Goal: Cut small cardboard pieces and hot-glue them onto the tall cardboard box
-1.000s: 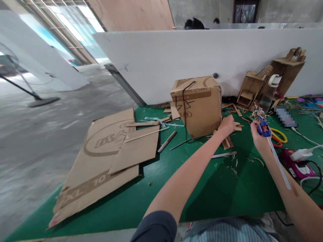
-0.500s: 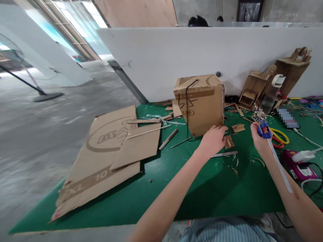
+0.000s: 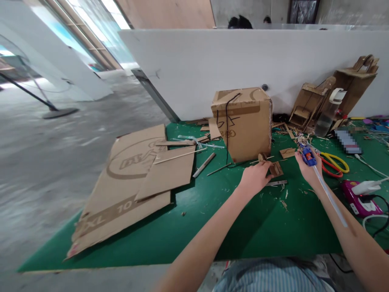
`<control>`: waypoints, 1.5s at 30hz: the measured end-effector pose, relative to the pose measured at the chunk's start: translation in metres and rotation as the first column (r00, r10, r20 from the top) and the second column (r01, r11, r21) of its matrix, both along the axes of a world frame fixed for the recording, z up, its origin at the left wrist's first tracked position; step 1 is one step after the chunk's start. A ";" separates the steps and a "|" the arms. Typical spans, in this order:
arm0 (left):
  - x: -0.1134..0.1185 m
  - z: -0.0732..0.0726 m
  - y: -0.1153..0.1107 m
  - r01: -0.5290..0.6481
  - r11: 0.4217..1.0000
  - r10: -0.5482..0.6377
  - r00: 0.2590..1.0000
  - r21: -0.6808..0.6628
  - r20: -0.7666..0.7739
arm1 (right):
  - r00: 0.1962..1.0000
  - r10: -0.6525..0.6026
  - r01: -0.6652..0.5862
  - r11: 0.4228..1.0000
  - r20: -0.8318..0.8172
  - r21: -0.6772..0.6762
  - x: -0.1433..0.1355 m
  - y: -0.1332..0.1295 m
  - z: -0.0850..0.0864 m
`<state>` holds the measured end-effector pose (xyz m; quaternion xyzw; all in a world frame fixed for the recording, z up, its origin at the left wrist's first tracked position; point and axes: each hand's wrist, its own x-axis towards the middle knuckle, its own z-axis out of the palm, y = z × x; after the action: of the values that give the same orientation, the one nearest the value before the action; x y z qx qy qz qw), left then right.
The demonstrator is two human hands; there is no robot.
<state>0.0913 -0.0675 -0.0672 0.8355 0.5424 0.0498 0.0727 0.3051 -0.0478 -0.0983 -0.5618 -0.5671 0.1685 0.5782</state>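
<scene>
— What is the right hand [image 3: 306,174] gripping, over there right of the centre of the frame?

— Its fingers are wrapping around a blue-and-orange tool [image 3: 308,155]. A long whitish stick [image 3: 330,197] is running from the tool toward the lower right, passing over the forearm, and tangled pale strands [image 3: 300,140] are clustering at the tool's far end.

— And the left hand [image 3: 255,177]?

— That one is reaching in a little right of centre, palm down. Its fingers are curling halfway, with the thumb sitting apart from them. A small round cardboard piece [image 3: 261,157] is showing right at the fingers, but I cannot tell whether they are holding it. A small flat cardboard piece [image 3: 276,169] is lying just beside the fingertips, and a metal strip [image 3: 278,183] is lying just below that.

— Where is the cardboard box [image 3: 247,132] standing?

— Beyond the left hand, in the upper middle, on the green tabletop [image 3: 197,235]. A black cord [image 3: 227,136] is hanging down its front.

— Anything around the edges?

— A large cardboard sheet [image 3: 124,182] is stretching across the left, with a smaller sheet [image 3: 176,172] overlapping it. A yellow loop [image 3: 342,161] is lying near the right hand, and a bottle [image 3: 326,117] is standing at the upper right.
</scene>
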 end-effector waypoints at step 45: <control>0.016 -0.008 -0.003 -0.039 0.999 0.038 0.999 -0.014 -0.039 | 0.986 0.164 -0.169 0.960 -0.038 -0.223 -0.008 0.000 -0.003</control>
<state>0.1075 -0.0704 -0.0756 0.8251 0.5601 0.0312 0.0672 0.2971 -0.0481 -0.1015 -0.5724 -0.5842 0.2848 0.5000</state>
